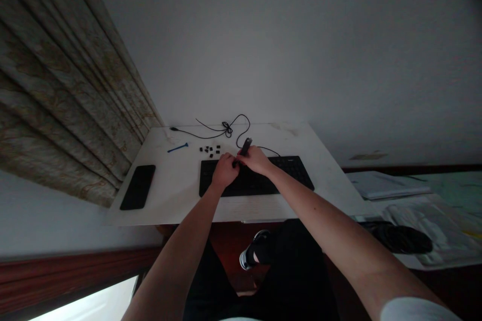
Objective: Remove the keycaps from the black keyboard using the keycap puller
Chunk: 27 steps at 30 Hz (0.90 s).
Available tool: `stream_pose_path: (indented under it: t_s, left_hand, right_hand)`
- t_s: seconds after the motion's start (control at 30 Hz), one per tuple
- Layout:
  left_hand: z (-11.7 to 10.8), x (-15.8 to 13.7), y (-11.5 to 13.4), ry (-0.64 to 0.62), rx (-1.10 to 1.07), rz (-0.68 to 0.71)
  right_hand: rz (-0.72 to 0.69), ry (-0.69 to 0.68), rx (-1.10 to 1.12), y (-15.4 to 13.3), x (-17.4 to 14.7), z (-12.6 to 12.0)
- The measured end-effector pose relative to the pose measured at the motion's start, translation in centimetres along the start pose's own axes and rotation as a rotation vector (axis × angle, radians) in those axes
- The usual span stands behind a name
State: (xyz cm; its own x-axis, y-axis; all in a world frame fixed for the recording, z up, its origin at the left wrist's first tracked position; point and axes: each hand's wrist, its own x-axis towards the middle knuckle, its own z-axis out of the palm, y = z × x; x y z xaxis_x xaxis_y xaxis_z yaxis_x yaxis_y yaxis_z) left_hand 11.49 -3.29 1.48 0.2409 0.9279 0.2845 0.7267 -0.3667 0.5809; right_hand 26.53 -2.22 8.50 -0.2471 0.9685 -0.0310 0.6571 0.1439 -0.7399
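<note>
A black keyboard (256,183) lies near the table's front edge, partly covered by my hands and forearms. In my right hand (256,159) is a slim black tool (246,146) with a pale tip, slanting up and away from the keys. My left hand (226,170) rests over the keyboard's left half, its fingers closed beside the tool's lower end. Whatever the left fingertips pinch is too small to make out. Several loose black keycaps (211,149) are scattered on the table just behind the keyboard, to the left of my hands.
A black cable (227,130) is bundled behind the keyboard. On the white table (169,200), a blue tool (177,148) and a dark phone (138,187) lie to the left. Right of the table are papers (391,185) and a black coil (402,238). A curtain (68,75) hangs at left.
</note>
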Motion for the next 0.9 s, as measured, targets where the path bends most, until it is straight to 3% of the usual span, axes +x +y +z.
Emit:
stream_pose_path:
  t_s: [0.47,0.73,0.8,0.9]
  left_hand:
    - [0.1,0.4,-0.5,-0.043,-0.048,-0.005]
    - [0.3,0.3,-0.6,-0.043,-0.032,0.05]
    - [0.4,0.2,-0.6,-0.014,-0.051,0.042]
    - [0.4,0.1,-0.6,0.043,-0.102,0.001]
  right_hand:
    - [-0.04,0.043,-0.057,-0.7,-0.9,0.1]
    - [-0.101,0.195,-0.114,-5.2,1.2,-5.5]
    - [-0.083,0.248,-0.057,-4.1,1.2,-7.1]
    - [0.027,0.401,0.158,1.0,0.0,-8.7]
